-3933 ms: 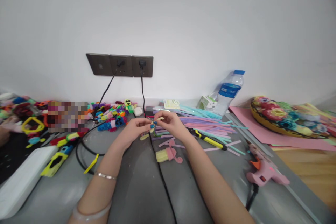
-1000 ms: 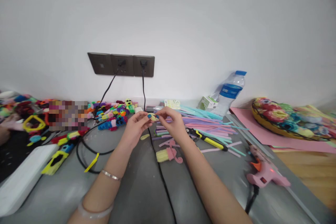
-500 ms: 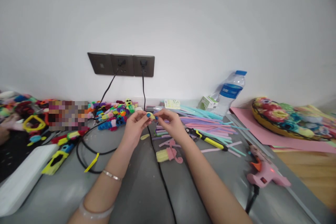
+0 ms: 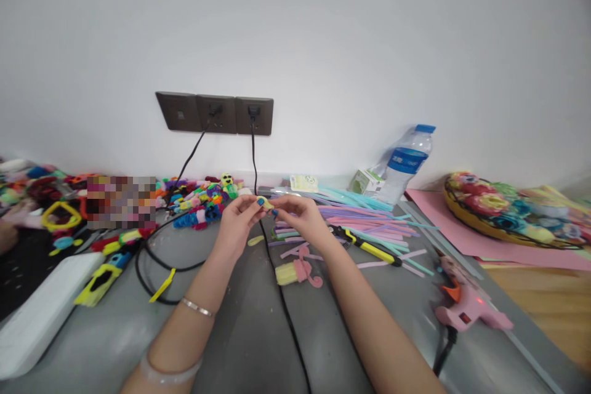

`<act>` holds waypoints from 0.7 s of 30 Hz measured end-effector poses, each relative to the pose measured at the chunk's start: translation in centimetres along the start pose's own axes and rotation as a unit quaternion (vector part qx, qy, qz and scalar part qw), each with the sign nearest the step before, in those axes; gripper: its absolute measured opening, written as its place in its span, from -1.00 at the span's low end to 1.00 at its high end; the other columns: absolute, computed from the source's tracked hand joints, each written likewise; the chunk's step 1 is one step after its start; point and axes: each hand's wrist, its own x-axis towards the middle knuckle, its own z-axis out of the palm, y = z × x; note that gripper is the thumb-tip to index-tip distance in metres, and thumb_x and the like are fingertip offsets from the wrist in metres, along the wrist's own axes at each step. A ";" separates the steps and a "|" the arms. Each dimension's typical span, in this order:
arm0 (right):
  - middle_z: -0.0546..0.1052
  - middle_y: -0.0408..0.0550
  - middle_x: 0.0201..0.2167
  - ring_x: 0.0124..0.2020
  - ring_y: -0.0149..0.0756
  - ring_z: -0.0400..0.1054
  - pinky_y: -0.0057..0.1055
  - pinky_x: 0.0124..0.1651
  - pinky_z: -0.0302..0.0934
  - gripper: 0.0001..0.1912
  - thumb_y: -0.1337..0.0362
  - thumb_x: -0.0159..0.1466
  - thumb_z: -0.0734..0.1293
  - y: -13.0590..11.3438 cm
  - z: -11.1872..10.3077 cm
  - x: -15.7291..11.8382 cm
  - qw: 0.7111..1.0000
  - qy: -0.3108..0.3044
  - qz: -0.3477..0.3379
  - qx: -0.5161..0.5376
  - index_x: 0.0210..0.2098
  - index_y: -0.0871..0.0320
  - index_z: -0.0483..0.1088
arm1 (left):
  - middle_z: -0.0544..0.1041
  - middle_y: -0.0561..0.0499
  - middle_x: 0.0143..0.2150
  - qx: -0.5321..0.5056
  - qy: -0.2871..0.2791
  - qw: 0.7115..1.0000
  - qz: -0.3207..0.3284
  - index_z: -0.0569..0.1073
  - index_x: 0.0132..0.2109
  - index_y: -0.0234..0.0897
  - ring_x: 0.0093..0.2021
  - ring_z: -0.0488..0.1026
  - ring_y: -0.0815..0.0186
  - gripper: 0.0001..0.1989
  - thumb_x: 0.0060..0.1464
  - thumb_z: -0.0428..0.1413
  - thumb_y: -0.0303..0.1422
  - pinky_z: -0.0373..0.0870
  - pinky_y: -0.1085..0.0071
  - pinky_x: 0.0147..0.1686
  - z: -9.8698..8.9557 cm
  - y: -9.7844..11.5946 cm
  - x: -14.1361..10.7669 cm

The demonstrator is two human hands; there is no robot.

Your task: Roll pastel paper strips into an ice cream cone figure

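Both hands meet over the middle of the grey table. My left hand (image 4: 237,221) pinches a small pale yellow fuzzy piece (image 4: 265,202), seemingly bent pipe cleaner, between thumb and fingers. My right hand (image 4: 300,215) has its thumb and fingers closed at the other side of that piece; the fingers hide much of it. Below them on the table lies a pink and pale yellow pipe-cleaner figure (image 4: 295,271) with a curled end. A small yellow loop (image 4: 255,240) rests just under my left hand.
Pastel pipe cleaners (image 4: 369,225) and yellow-handled pliers (image 4: 369,249) lie to the right. Farther right are a pink glue gun (image 4: 471,308), a water bottle (image 4: 406,163) and a flower basket (image 4: 508,237). Black cables (image 4: 289,320) cross the table. Colourful crafts and a white box (image 4: 46,314) stand left.
The right fingers have shifted slightly left and inward around the yellow piece. The left hand stays nearly in place, and the things on the table have not moved.
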 end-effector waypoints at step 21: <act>0.46 -0.14 -0.50 -0.52 -0.40 0.33 -0.42 -0.41 0.30 -0.70 0.03 0.15 0.43 -0.3 -0.2 0.4 0.998 0.041 0.033 0.033 -0.37 0.13 0.40 | 0.55 0.01 -0.35 0.116 -0.070 0.990 -0.034 0.58 -0.27 -0.29 -0.34 0.49 0.33 -0.62 -0.28 0.40 -0.22 0.42 0.48 -0.41 -0.1 -0.1 -0.4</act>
